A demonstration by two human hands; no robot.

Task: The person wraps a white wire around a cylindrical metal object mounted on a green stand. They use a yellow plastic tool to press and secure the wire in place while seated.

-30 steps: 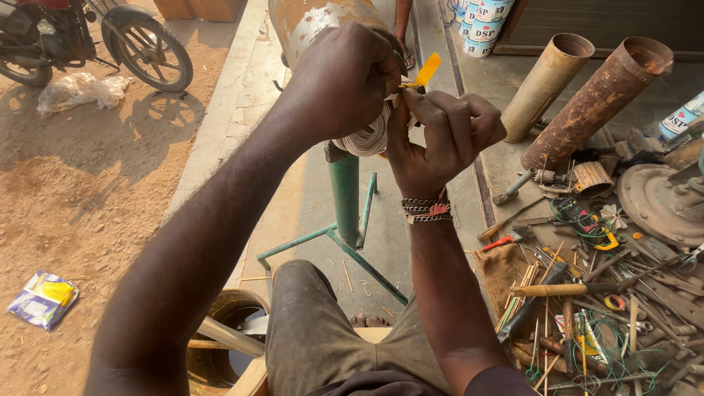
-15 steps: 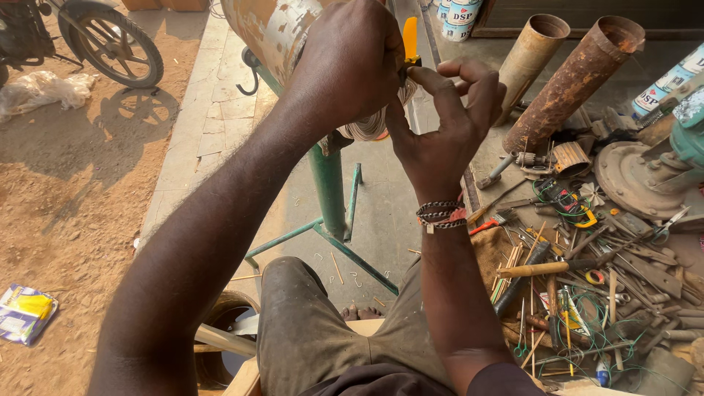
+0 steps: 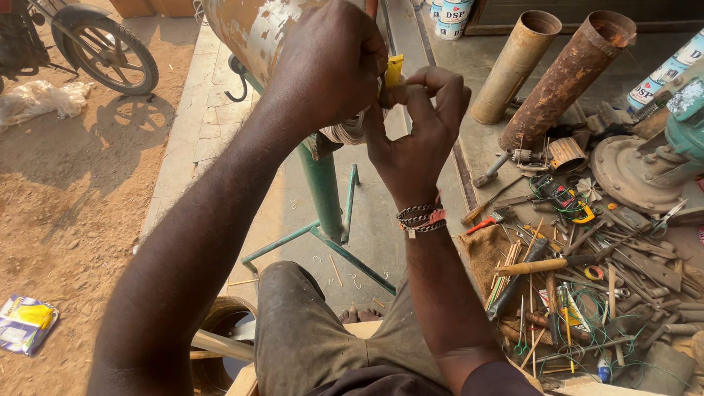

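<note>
A worn metal drum (image 3: 249, 33) with flaking paint sits on a green post stand (image 3: 323, 191) in front of me. My left hand (image 3: 330, 66) is wrapped over the near end of the drum, above a ring of wound wire (image 3: 345, 132). Just to its right, my right hand (image 3: 414, 139), with beaded bracelets on the wrist, pinches a small yellow strip (image 3: 394, 71) between thumb and forefinger. The strip stands nearly upright against the drum's end, and its lower part is hidden by my fingers.
Two rusty pipes (image 3: 568, 73) lean at the back right beside a green machine (image 3: 660, 147). A heap of hand tools, rods and wire (image 3: 572, 279) covers the floor at the right. A motorcycle wheel (image 3: 110, 51) and a packet (image 3: 26, 323) are on the dirt at the left.
The view has drawn closer to the drum. The yellow strip has turned from slanted to nearly upright, and my right fingers have closed in around it. My left hand keeps its grip.
</note>
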